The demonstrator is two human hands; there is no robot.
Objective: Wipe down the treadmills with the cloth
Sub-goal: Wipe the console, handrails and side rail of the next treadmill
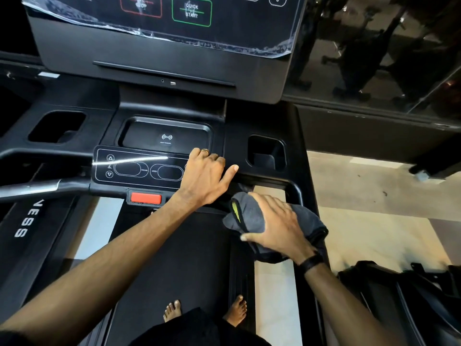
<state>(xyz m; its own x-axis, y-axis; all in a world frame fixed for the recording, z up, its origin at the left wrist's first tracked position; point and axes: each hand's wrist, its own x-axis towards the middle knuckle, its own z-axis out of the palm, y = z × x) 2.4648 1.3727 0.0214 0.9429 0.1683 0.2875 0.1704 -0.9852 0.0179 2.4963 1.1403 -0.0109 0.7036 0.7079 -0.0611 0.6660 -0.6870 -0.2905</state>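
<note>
The black plastic treadmill console [287,116] carries the left hand [204,176] on its glossy button panel [139,168]; the grey folded cloth [252,216] lies on its right handrail under the right hand [277,223].

Your right hand [274,221] hides the middle of the cloth [249,216]. At twelve o'clock, the screen [174,18] is cut off on top.
</note>
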